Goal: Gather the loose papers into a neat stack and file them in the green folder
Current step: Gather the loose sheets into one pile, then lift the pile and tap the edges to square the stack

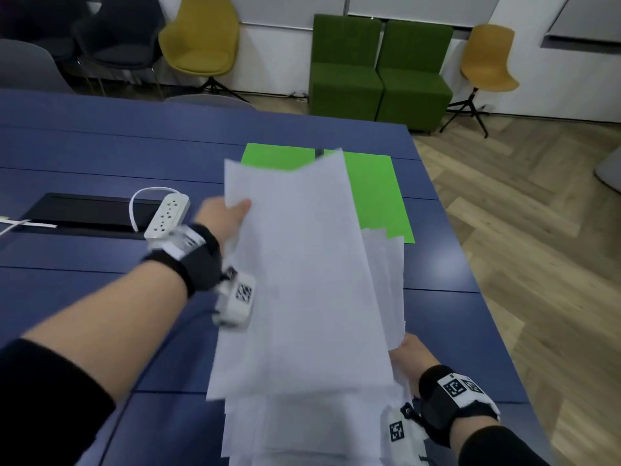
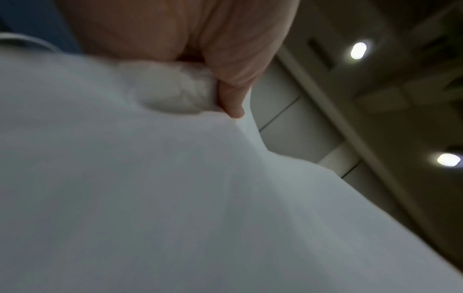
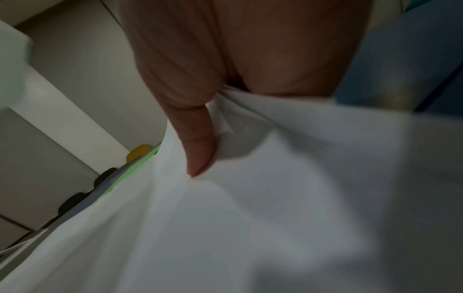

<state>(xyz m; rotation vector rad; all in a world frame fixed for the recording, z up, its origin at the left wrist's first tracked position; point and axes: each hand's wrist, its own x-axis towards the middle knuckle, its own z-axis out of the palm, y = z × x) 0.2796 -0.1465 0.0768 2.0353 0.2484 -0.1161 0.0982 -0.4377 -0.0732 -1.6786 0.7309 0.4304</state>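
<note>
Several white papers (image 1: 302,280) form a loose, uneven stack held up above the blue table (image 1: 100,156). My left hand (image 1: 225,213) pinches the stack's far left corner, thumb on top; in the left wrist view the thumb (image 2: 233,99) presses into the paper (image 2: 175,198). My right hand (image 1: 408,358) grips the near right edge, and its thumb (image 3: 198,146) lies across the sheets (image 3: 275,218). The green folder (image 1: 373,190) lies flat on the table beyond the papers, partly hidden by them. My fingers under the sheets are hidden.
A white power strip (image 1: 166,215) with its cable lies left of my left hand, beside a black cable hatch (image 1: 84,213). The table's right edge (image 1: 470,264) drops to a wooden floor. Green seats (image 1: 379,72) and yellow chairs (image 1: 201,45) stand by the far wall.
</note>
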